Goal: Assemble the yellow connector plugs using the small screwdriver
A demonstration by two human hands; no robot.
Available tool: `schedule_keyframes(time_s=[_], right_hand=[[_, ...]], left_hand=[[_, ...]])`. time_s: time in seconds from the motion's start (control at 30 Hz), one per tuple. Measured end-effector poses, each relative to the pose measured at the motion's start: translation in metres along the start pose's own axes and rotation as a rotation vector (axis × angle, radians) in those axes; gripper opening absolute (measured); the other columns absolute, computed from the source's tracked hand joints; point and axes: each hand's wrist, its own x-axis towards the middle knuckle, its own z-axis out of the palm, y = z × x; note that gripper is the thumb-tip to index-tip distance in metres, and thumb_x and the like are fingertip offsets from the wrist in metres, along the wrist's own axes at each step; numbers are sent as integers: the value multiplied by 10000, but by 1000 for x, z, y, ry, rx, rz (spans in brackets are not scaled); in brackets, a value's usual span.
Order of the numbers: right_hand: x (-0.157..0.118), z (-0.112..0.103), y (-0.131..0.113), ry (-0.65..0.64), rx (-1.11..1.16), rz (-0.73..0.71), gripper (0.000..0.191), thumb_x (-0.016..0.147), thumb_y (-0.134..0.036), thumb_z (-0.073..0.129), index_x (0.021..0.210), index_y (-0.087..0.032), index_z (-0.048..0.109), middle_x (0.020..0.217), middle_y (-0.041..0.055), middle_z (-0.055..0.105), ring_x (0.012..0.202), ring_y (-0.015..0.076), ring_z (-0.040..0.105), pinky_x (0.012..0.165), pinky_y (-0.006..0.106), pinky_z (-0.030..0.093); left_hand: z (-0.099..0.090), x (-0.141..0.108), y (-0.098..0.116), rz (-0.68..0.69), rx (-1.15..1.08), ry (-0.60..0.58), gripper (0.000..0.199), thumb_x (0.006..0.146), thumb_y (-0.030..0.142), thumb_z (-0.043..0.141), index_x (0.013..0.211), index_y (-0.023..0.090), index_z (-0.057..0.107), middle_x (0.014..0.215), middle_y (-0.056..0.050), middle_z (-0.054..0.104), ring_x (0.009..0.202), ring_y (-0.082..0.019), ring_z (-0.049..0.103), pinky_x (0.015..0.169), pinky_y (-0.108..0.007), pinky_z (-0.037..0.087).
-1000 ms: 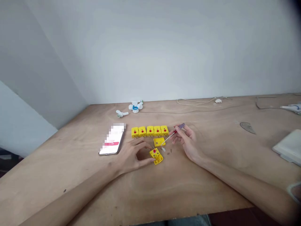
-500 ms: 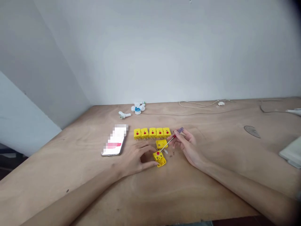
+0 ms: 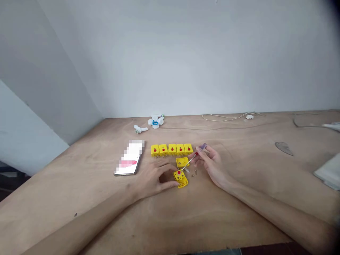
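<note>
My left hand (image 3: 152, 178) steadies a yellow plug (image 3: 179, 175) on the table, forefinger and thumb at its left side. The plug lies opened, with a red round part on top and a yellow cover piece (image 3: 183, 182) at its near side. In my right hand (image 3: 208, 161) is a screwdriver (image 3: 201, 147) with a clear purplish handle. Its thin shaft slants down to the left and the tip meets the plug beside the red part. Another hollow yellow cover (image 3: 182, 162) lies just behind. Small metal pieces (image 3: 193, 175) and a pale clip (image 3: 187, 170) lie to the right.
Behind stands a row of several yellow plugs (image 3: 172, 149) with red spots. A phone (image 3: 129, 158) lies left of my left hand. White plastic fittings (image 3: 155, 122) sit near the wall, a thin cord (image 3: 223, 120) further right. A pale object (image 3: 329, 173) rests at the right edge.
Hardly anything differs. The plug and my left thumb have shifted very slightly to the right; the screwdriver tip stays on the plug.
</note>
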Motion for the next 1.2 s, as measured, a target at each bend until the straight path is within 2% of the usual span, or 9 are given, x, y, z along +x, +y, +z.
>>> schedule_keyframes(time_s=[0.3, 0.47, 0.67, 0.87, 1.2], right_hand=[[0, -1, 1, -9, 7, 2, 314, 846, -499, 742, 893, -206, 639, 847, 45, 742, 677, 176, 673, 591, 285, 536], [-1, -1, 0, -26, 7, -11, 292, 861, -483, 731, 900, -210, 638, 860, 44, 742, 676, 175, 672, 586, 287, 535], [0, -1, 1, -13, 0, -9, 330, 829, -517, 748, 876, -212, 633, 859, 43, 745, 662, 179, 674, 588, 295, 536], [0, -1, 0, 31, 8, -24, 296, 853, -485, 739, 884, -211, 631, 841, 38, 740, 659, 170, 665, 612, 293, 531], [3, -4, -1, 99, 15, -21, 328, 810, -507, 766, 869, -210, 639, 787, 24, 727, 642, 168, 645, 615, 290, 512]], left_hand=[[-1, -2, 3, -2, 2, 21, 315, 938, 442, 649, 1183, 246, 663, 1165, -62, 724, 1071, -260, 676, 944, -401, 539], [-1, -3, 4, 90, -1, 35, 310, 964, 362, 616, 1254, 252, 626, 1294, -63, 683, 1193, -253, 637, 1035, -410, 510], [-1, -3, 4, 148, 66, 40, 351, 957, 373, 623, 1293, 269, 619, 1352, -75, 642, 1238, -274, 606, 1061, -432, 497], [1, -3, 2, 134, 133, -36, 383, 960, 409, 604, 1320, 280, 605, 1341, -77, 637, 1209, -289, 613, 1045, -460, 497], [2, 1, 7, 93, 73, -28, 310, 973, 385, 580, 1255, 260, 610, 1336, -78, 631, 1197, -279, 611, 1022, -442, 507]])
